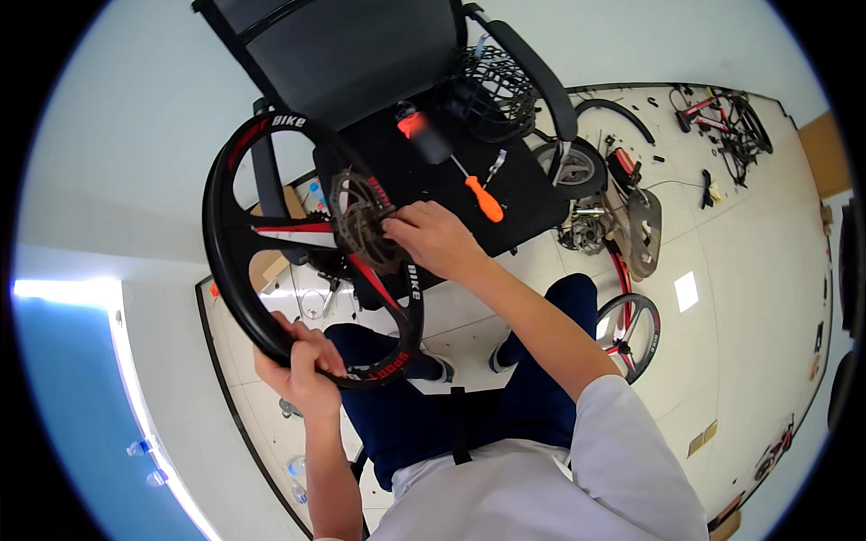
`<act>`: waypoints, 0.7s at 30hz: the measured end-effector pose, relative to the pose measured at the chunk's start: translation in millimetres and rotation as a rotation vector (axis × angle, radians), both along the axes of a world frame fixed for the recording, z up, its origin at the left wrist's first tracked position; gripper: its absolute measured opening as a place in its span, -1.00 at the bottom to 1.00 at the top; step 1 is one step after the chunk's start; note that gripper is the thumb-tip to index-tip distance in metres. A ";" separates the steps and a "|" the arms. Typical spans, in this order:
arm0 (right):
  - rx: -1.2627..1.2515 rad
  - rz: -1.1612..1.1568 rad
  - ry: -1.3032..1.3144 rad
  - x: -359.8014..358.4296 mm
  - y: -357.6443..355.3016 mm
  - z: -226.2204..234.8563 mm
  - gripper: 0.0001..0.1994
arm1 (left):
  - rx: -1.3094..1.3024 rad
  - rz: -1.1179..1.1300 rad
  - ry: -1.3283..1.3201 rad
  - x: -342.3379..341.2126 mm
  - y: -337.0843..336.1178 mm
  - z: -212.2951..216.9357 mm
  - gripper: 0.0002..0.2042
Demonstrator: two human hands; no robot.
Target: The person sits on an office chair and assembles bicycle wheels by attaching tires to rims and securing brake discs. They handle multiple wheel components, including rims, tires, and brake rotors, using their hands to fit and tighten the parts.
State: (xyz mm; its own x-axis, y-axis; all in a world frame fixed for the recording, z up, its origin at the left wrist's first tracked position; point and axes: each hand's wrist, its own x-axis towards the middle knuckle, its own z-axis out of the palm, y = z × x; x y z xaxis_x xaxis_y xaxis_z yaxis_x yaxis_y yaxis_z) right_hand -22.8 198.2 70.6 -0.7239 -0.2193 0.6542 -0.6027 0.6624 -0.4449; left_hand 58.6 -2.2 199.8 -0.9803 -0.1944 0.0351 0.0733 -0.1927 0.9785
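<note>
A small black bicycle wheel [219, 216] with red and white spokes stands tilted over my lap, against the front of a black office chair. My left hand [304, 362] is closed round its lower rim. At the hub is a metal brake disc [354, 212]. My right hand [435, 238] has its fingers pinched together at the hub's axle; whatever they grip there is hidden. On the chair seat lie an orange-handled screwdriver [485, 200] and a black and orange tool [424, 135], which looks blurred.
The black chair [361, 63] holds a black wire basket [496, 90] at its right side. On the floor to the right are a scooter-like part [642, 234], another small wheel [639, 338] and scattered bike parts [726, 126]. Plastic bottles [298, 478] stand at the lower left.
</note>
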 end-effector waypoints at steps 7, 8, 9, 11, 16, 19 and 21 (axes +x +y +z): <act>-0.157 -0.090 -0.163 11.7 -3.8 12.8 -0.82 | -0.028 -0.022 0.033 -0.7 1.2 -3.6 -0.80; -0.233 -0.088 -0.176 11.0 -6.1 9.4 -0.82 | -0.035 -0.026 0.035 -1.1 1.4 -2.7 -0.81; -0.307 -0.085 -0.190 11.0 -8.2 7.4 -0.82 | -0.042 -0.029 0.037 -1.4 1.1 -1.2 -0.81; -0.389 -0.066 -0.385 14.0 -8.5 13.1 -0.82 | -0.061 -0.023 0.038 -1.6 0.8 -1.9 -0.84; -0.729 0.071 -0.965 6.8 -3.0 23.2 -0.81 | -0.072 -0.026 0.057 -2.7 0.2 0.6 -0.88; -0.593 0.050 -0.831 3.8 9.1 27.7 -0.81 | -0.081 -0.026 0.056 -3.0 -1.4 0.7 -0.90; -0.653 0.052 -0.825 8.1 8.1 32.5 -0.81 | -0.092 -0.032 0.058 -2.7 -2.9 0.0 -0.89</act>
